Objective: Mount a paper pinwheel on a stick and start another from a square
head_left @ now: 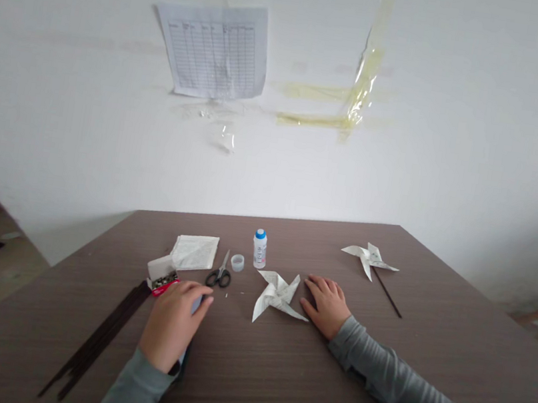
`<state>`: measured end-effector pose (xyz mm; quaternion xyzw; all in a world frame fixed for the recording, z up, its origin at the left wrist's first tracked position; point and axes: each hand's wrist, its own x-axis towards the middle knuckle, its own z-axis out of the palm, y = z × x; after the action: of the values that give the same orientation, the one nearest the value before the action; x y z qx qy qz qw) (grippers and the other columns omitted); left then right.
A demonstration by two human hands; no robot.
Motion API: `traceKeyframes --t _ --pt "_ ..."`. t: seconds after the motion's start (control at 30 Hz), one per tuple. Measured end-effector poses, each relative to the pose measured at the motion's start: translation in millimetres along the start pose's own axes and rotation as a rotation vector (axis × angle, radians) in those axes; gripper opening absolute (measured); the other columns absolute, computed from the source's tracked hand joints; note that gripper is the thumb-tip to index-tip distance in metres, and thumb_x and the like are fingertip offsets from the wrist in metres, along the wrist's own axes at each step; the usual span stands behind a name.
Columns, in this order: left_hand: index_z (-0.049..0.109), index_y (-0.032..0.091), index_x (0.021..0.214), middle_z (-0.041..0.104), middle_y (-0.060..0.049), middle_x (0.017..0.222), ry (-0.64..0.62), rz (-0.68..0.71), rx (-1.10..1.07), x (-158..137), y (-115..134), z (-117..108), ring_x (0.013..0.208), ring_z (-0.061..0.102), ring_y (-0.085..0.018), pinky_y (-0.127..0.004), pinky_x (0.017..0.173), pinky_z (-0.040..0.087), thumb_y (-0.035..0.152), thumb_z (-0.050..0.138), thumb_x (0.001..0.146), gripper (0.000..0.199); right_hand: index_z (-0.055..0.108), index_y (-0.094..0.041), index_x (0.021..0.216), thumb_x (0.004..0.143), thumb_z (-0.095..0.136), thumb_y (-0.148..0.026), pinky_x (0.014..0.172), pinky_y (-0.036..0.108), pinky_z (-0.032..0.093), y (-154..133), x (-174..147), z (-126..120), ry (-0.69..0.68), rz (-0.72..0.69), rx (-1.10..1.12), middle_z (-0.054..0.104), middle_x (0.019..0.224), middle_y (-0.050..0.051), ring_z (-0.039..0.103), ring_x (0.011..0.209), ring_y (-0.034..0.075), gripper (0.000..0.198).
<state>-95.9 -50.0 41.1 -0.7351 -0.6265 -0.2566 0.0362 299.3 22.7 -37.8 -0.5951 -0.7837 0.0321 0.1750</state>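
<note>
A folded paper pinwheel (278,295) with printed text lies on the table without a stick. Beside its right blades my right hand (328,307) rests palm down, fingers spread, holding nothing. My left hand (173,322) is over a grey-blue object (196,302), mostly hidden beneath it, whose kind I cannot make out; thumb and fingers are apart. Just past that hand is an opened red and white box (161,274) of small metallic pieces. Black-handled scissors (220,276) lie farther back, near a small clear round cap (237,263) and a white bottle with blue lid (259,250).
Several dark thin sticks (99,338) lie at the left. A stack of paper squares (195,252) is behind the box. Another pinwheel (369,259), fixed to a dark stick (387,293), lies at right. The wall behind bears a taped printed sheet (215,52).
</note>
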Motion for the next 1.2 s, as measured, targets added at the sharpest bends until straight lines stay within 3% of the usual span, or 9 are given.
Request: traceKeyframes --t 0.1,0.2,0.37,0.53,0.67,0.93,1.2 --pt "0.104 0.027 0.114 0.102 -0.013 0.124 0.019 -0.121 0.166 -2 -19 -16 0.122 0.096 -0.039 -0.047 0.114 0.074 0.023 0.070 0.113 0.035 0.088 -0.026 0.172 0.119 0.071 -0.032 0.144 0.071 0.058 0 0 -1 -0.002 0.000 -0.015 0.082 0.180 0.022 0.074 0.167 0.049 0.055" --pt "0.106 0.026 0.124 0.102 -0.014 0.128 -0.055 -0.232 0.313 -7 -39 -26 0.123 0.096 -0.040 -0.045 0.110 0.072 0.022 0.064 0.118 0.042 0.088 -0.025 0.172 0.119 0.072 -0.032 0.145 0.071 0.058 -1 0 -2 -0.009 0.012 -0.025 0.082 0.180 0.021 0.073 0.167 0.049 0.055" --pt "0.107 0.024 0.132 0.100 -0.021 0.136 -0.161 -0.343 0.389 -18 -82 -37 0.125 0.095 -0.046 -0.052 0.104 0.072 0.031 0.056 0.127 0.052 0.091 -0.027 0.168 0.119 0.076 -0.031 0.143 0.069 0.061 -7 -1 -5 0.028 0.014 -0.027 0.084 0.177 0.022 0.075 0.165 0.049 0.052" --pt "0.104 0.023 0.146 0.098 -0.026 0.146 -0.190 -0.416 0.416 -24 -115 -42 0.135 0.093 -0.050 -0.060 0.110 0.074 0.034 0.056 0.128 0.052 0.089 -0.027 0.170 0.119 0.074 -0.031 0.144 0.071 0.060 -7 -1 -4 0.012 0.009 -0.035 0.084 0.177 0.021 0.075 0.165 0.048 0.053" --pt "0.102 0.023 0.150 0.097 -0.026 0.151 -0.215 -0.426 0.445 -27 -119 -38 0.137 0.092 -0.051 -0.065 0.118 0.072 0.036 0.054 0.128 0.055 0.088 -0.025 0.170 0.119 0.073 -0.031 0.144 0.069 0.059 -5 0 -4 0.005 0.004 -0.041 0.083 0.179 0.021 0.074 0.166 0.047 0.054" --pt "0.107 0.028 0.127 0.099 -0.023 0.140 -0.152 -0.439 0.450 -27 -118 -31 0.131 0.093 -0.051 -0.065 0.115 0.069 0.032 0.058 0.127 0.049 0.087 -0.024 0.173 0.119 0.071 -0.032 0.144 0.072 0.059 -6 1 -6 -0.019 0.015 -0.024 0.082 0.180 0.022 0.074 0.167 0.048 0.056" --pt "0.107 0.023 0.122 0.100 -0.024 0.135 -0.180 -0.395 0.518 -21 -118 -31 0.137 0.090 -0.049 -0.064 0.122 0.065 0.029 0.060 0.124 0.047 0.086 -0.024 0.173 0.119 0.072 -0.034 0.146 0.070 0.058 -8 0 -9 -0.033 0.027 -0.035 0.081 0.181 0.022 0.073 0.169 0.048 0.057"
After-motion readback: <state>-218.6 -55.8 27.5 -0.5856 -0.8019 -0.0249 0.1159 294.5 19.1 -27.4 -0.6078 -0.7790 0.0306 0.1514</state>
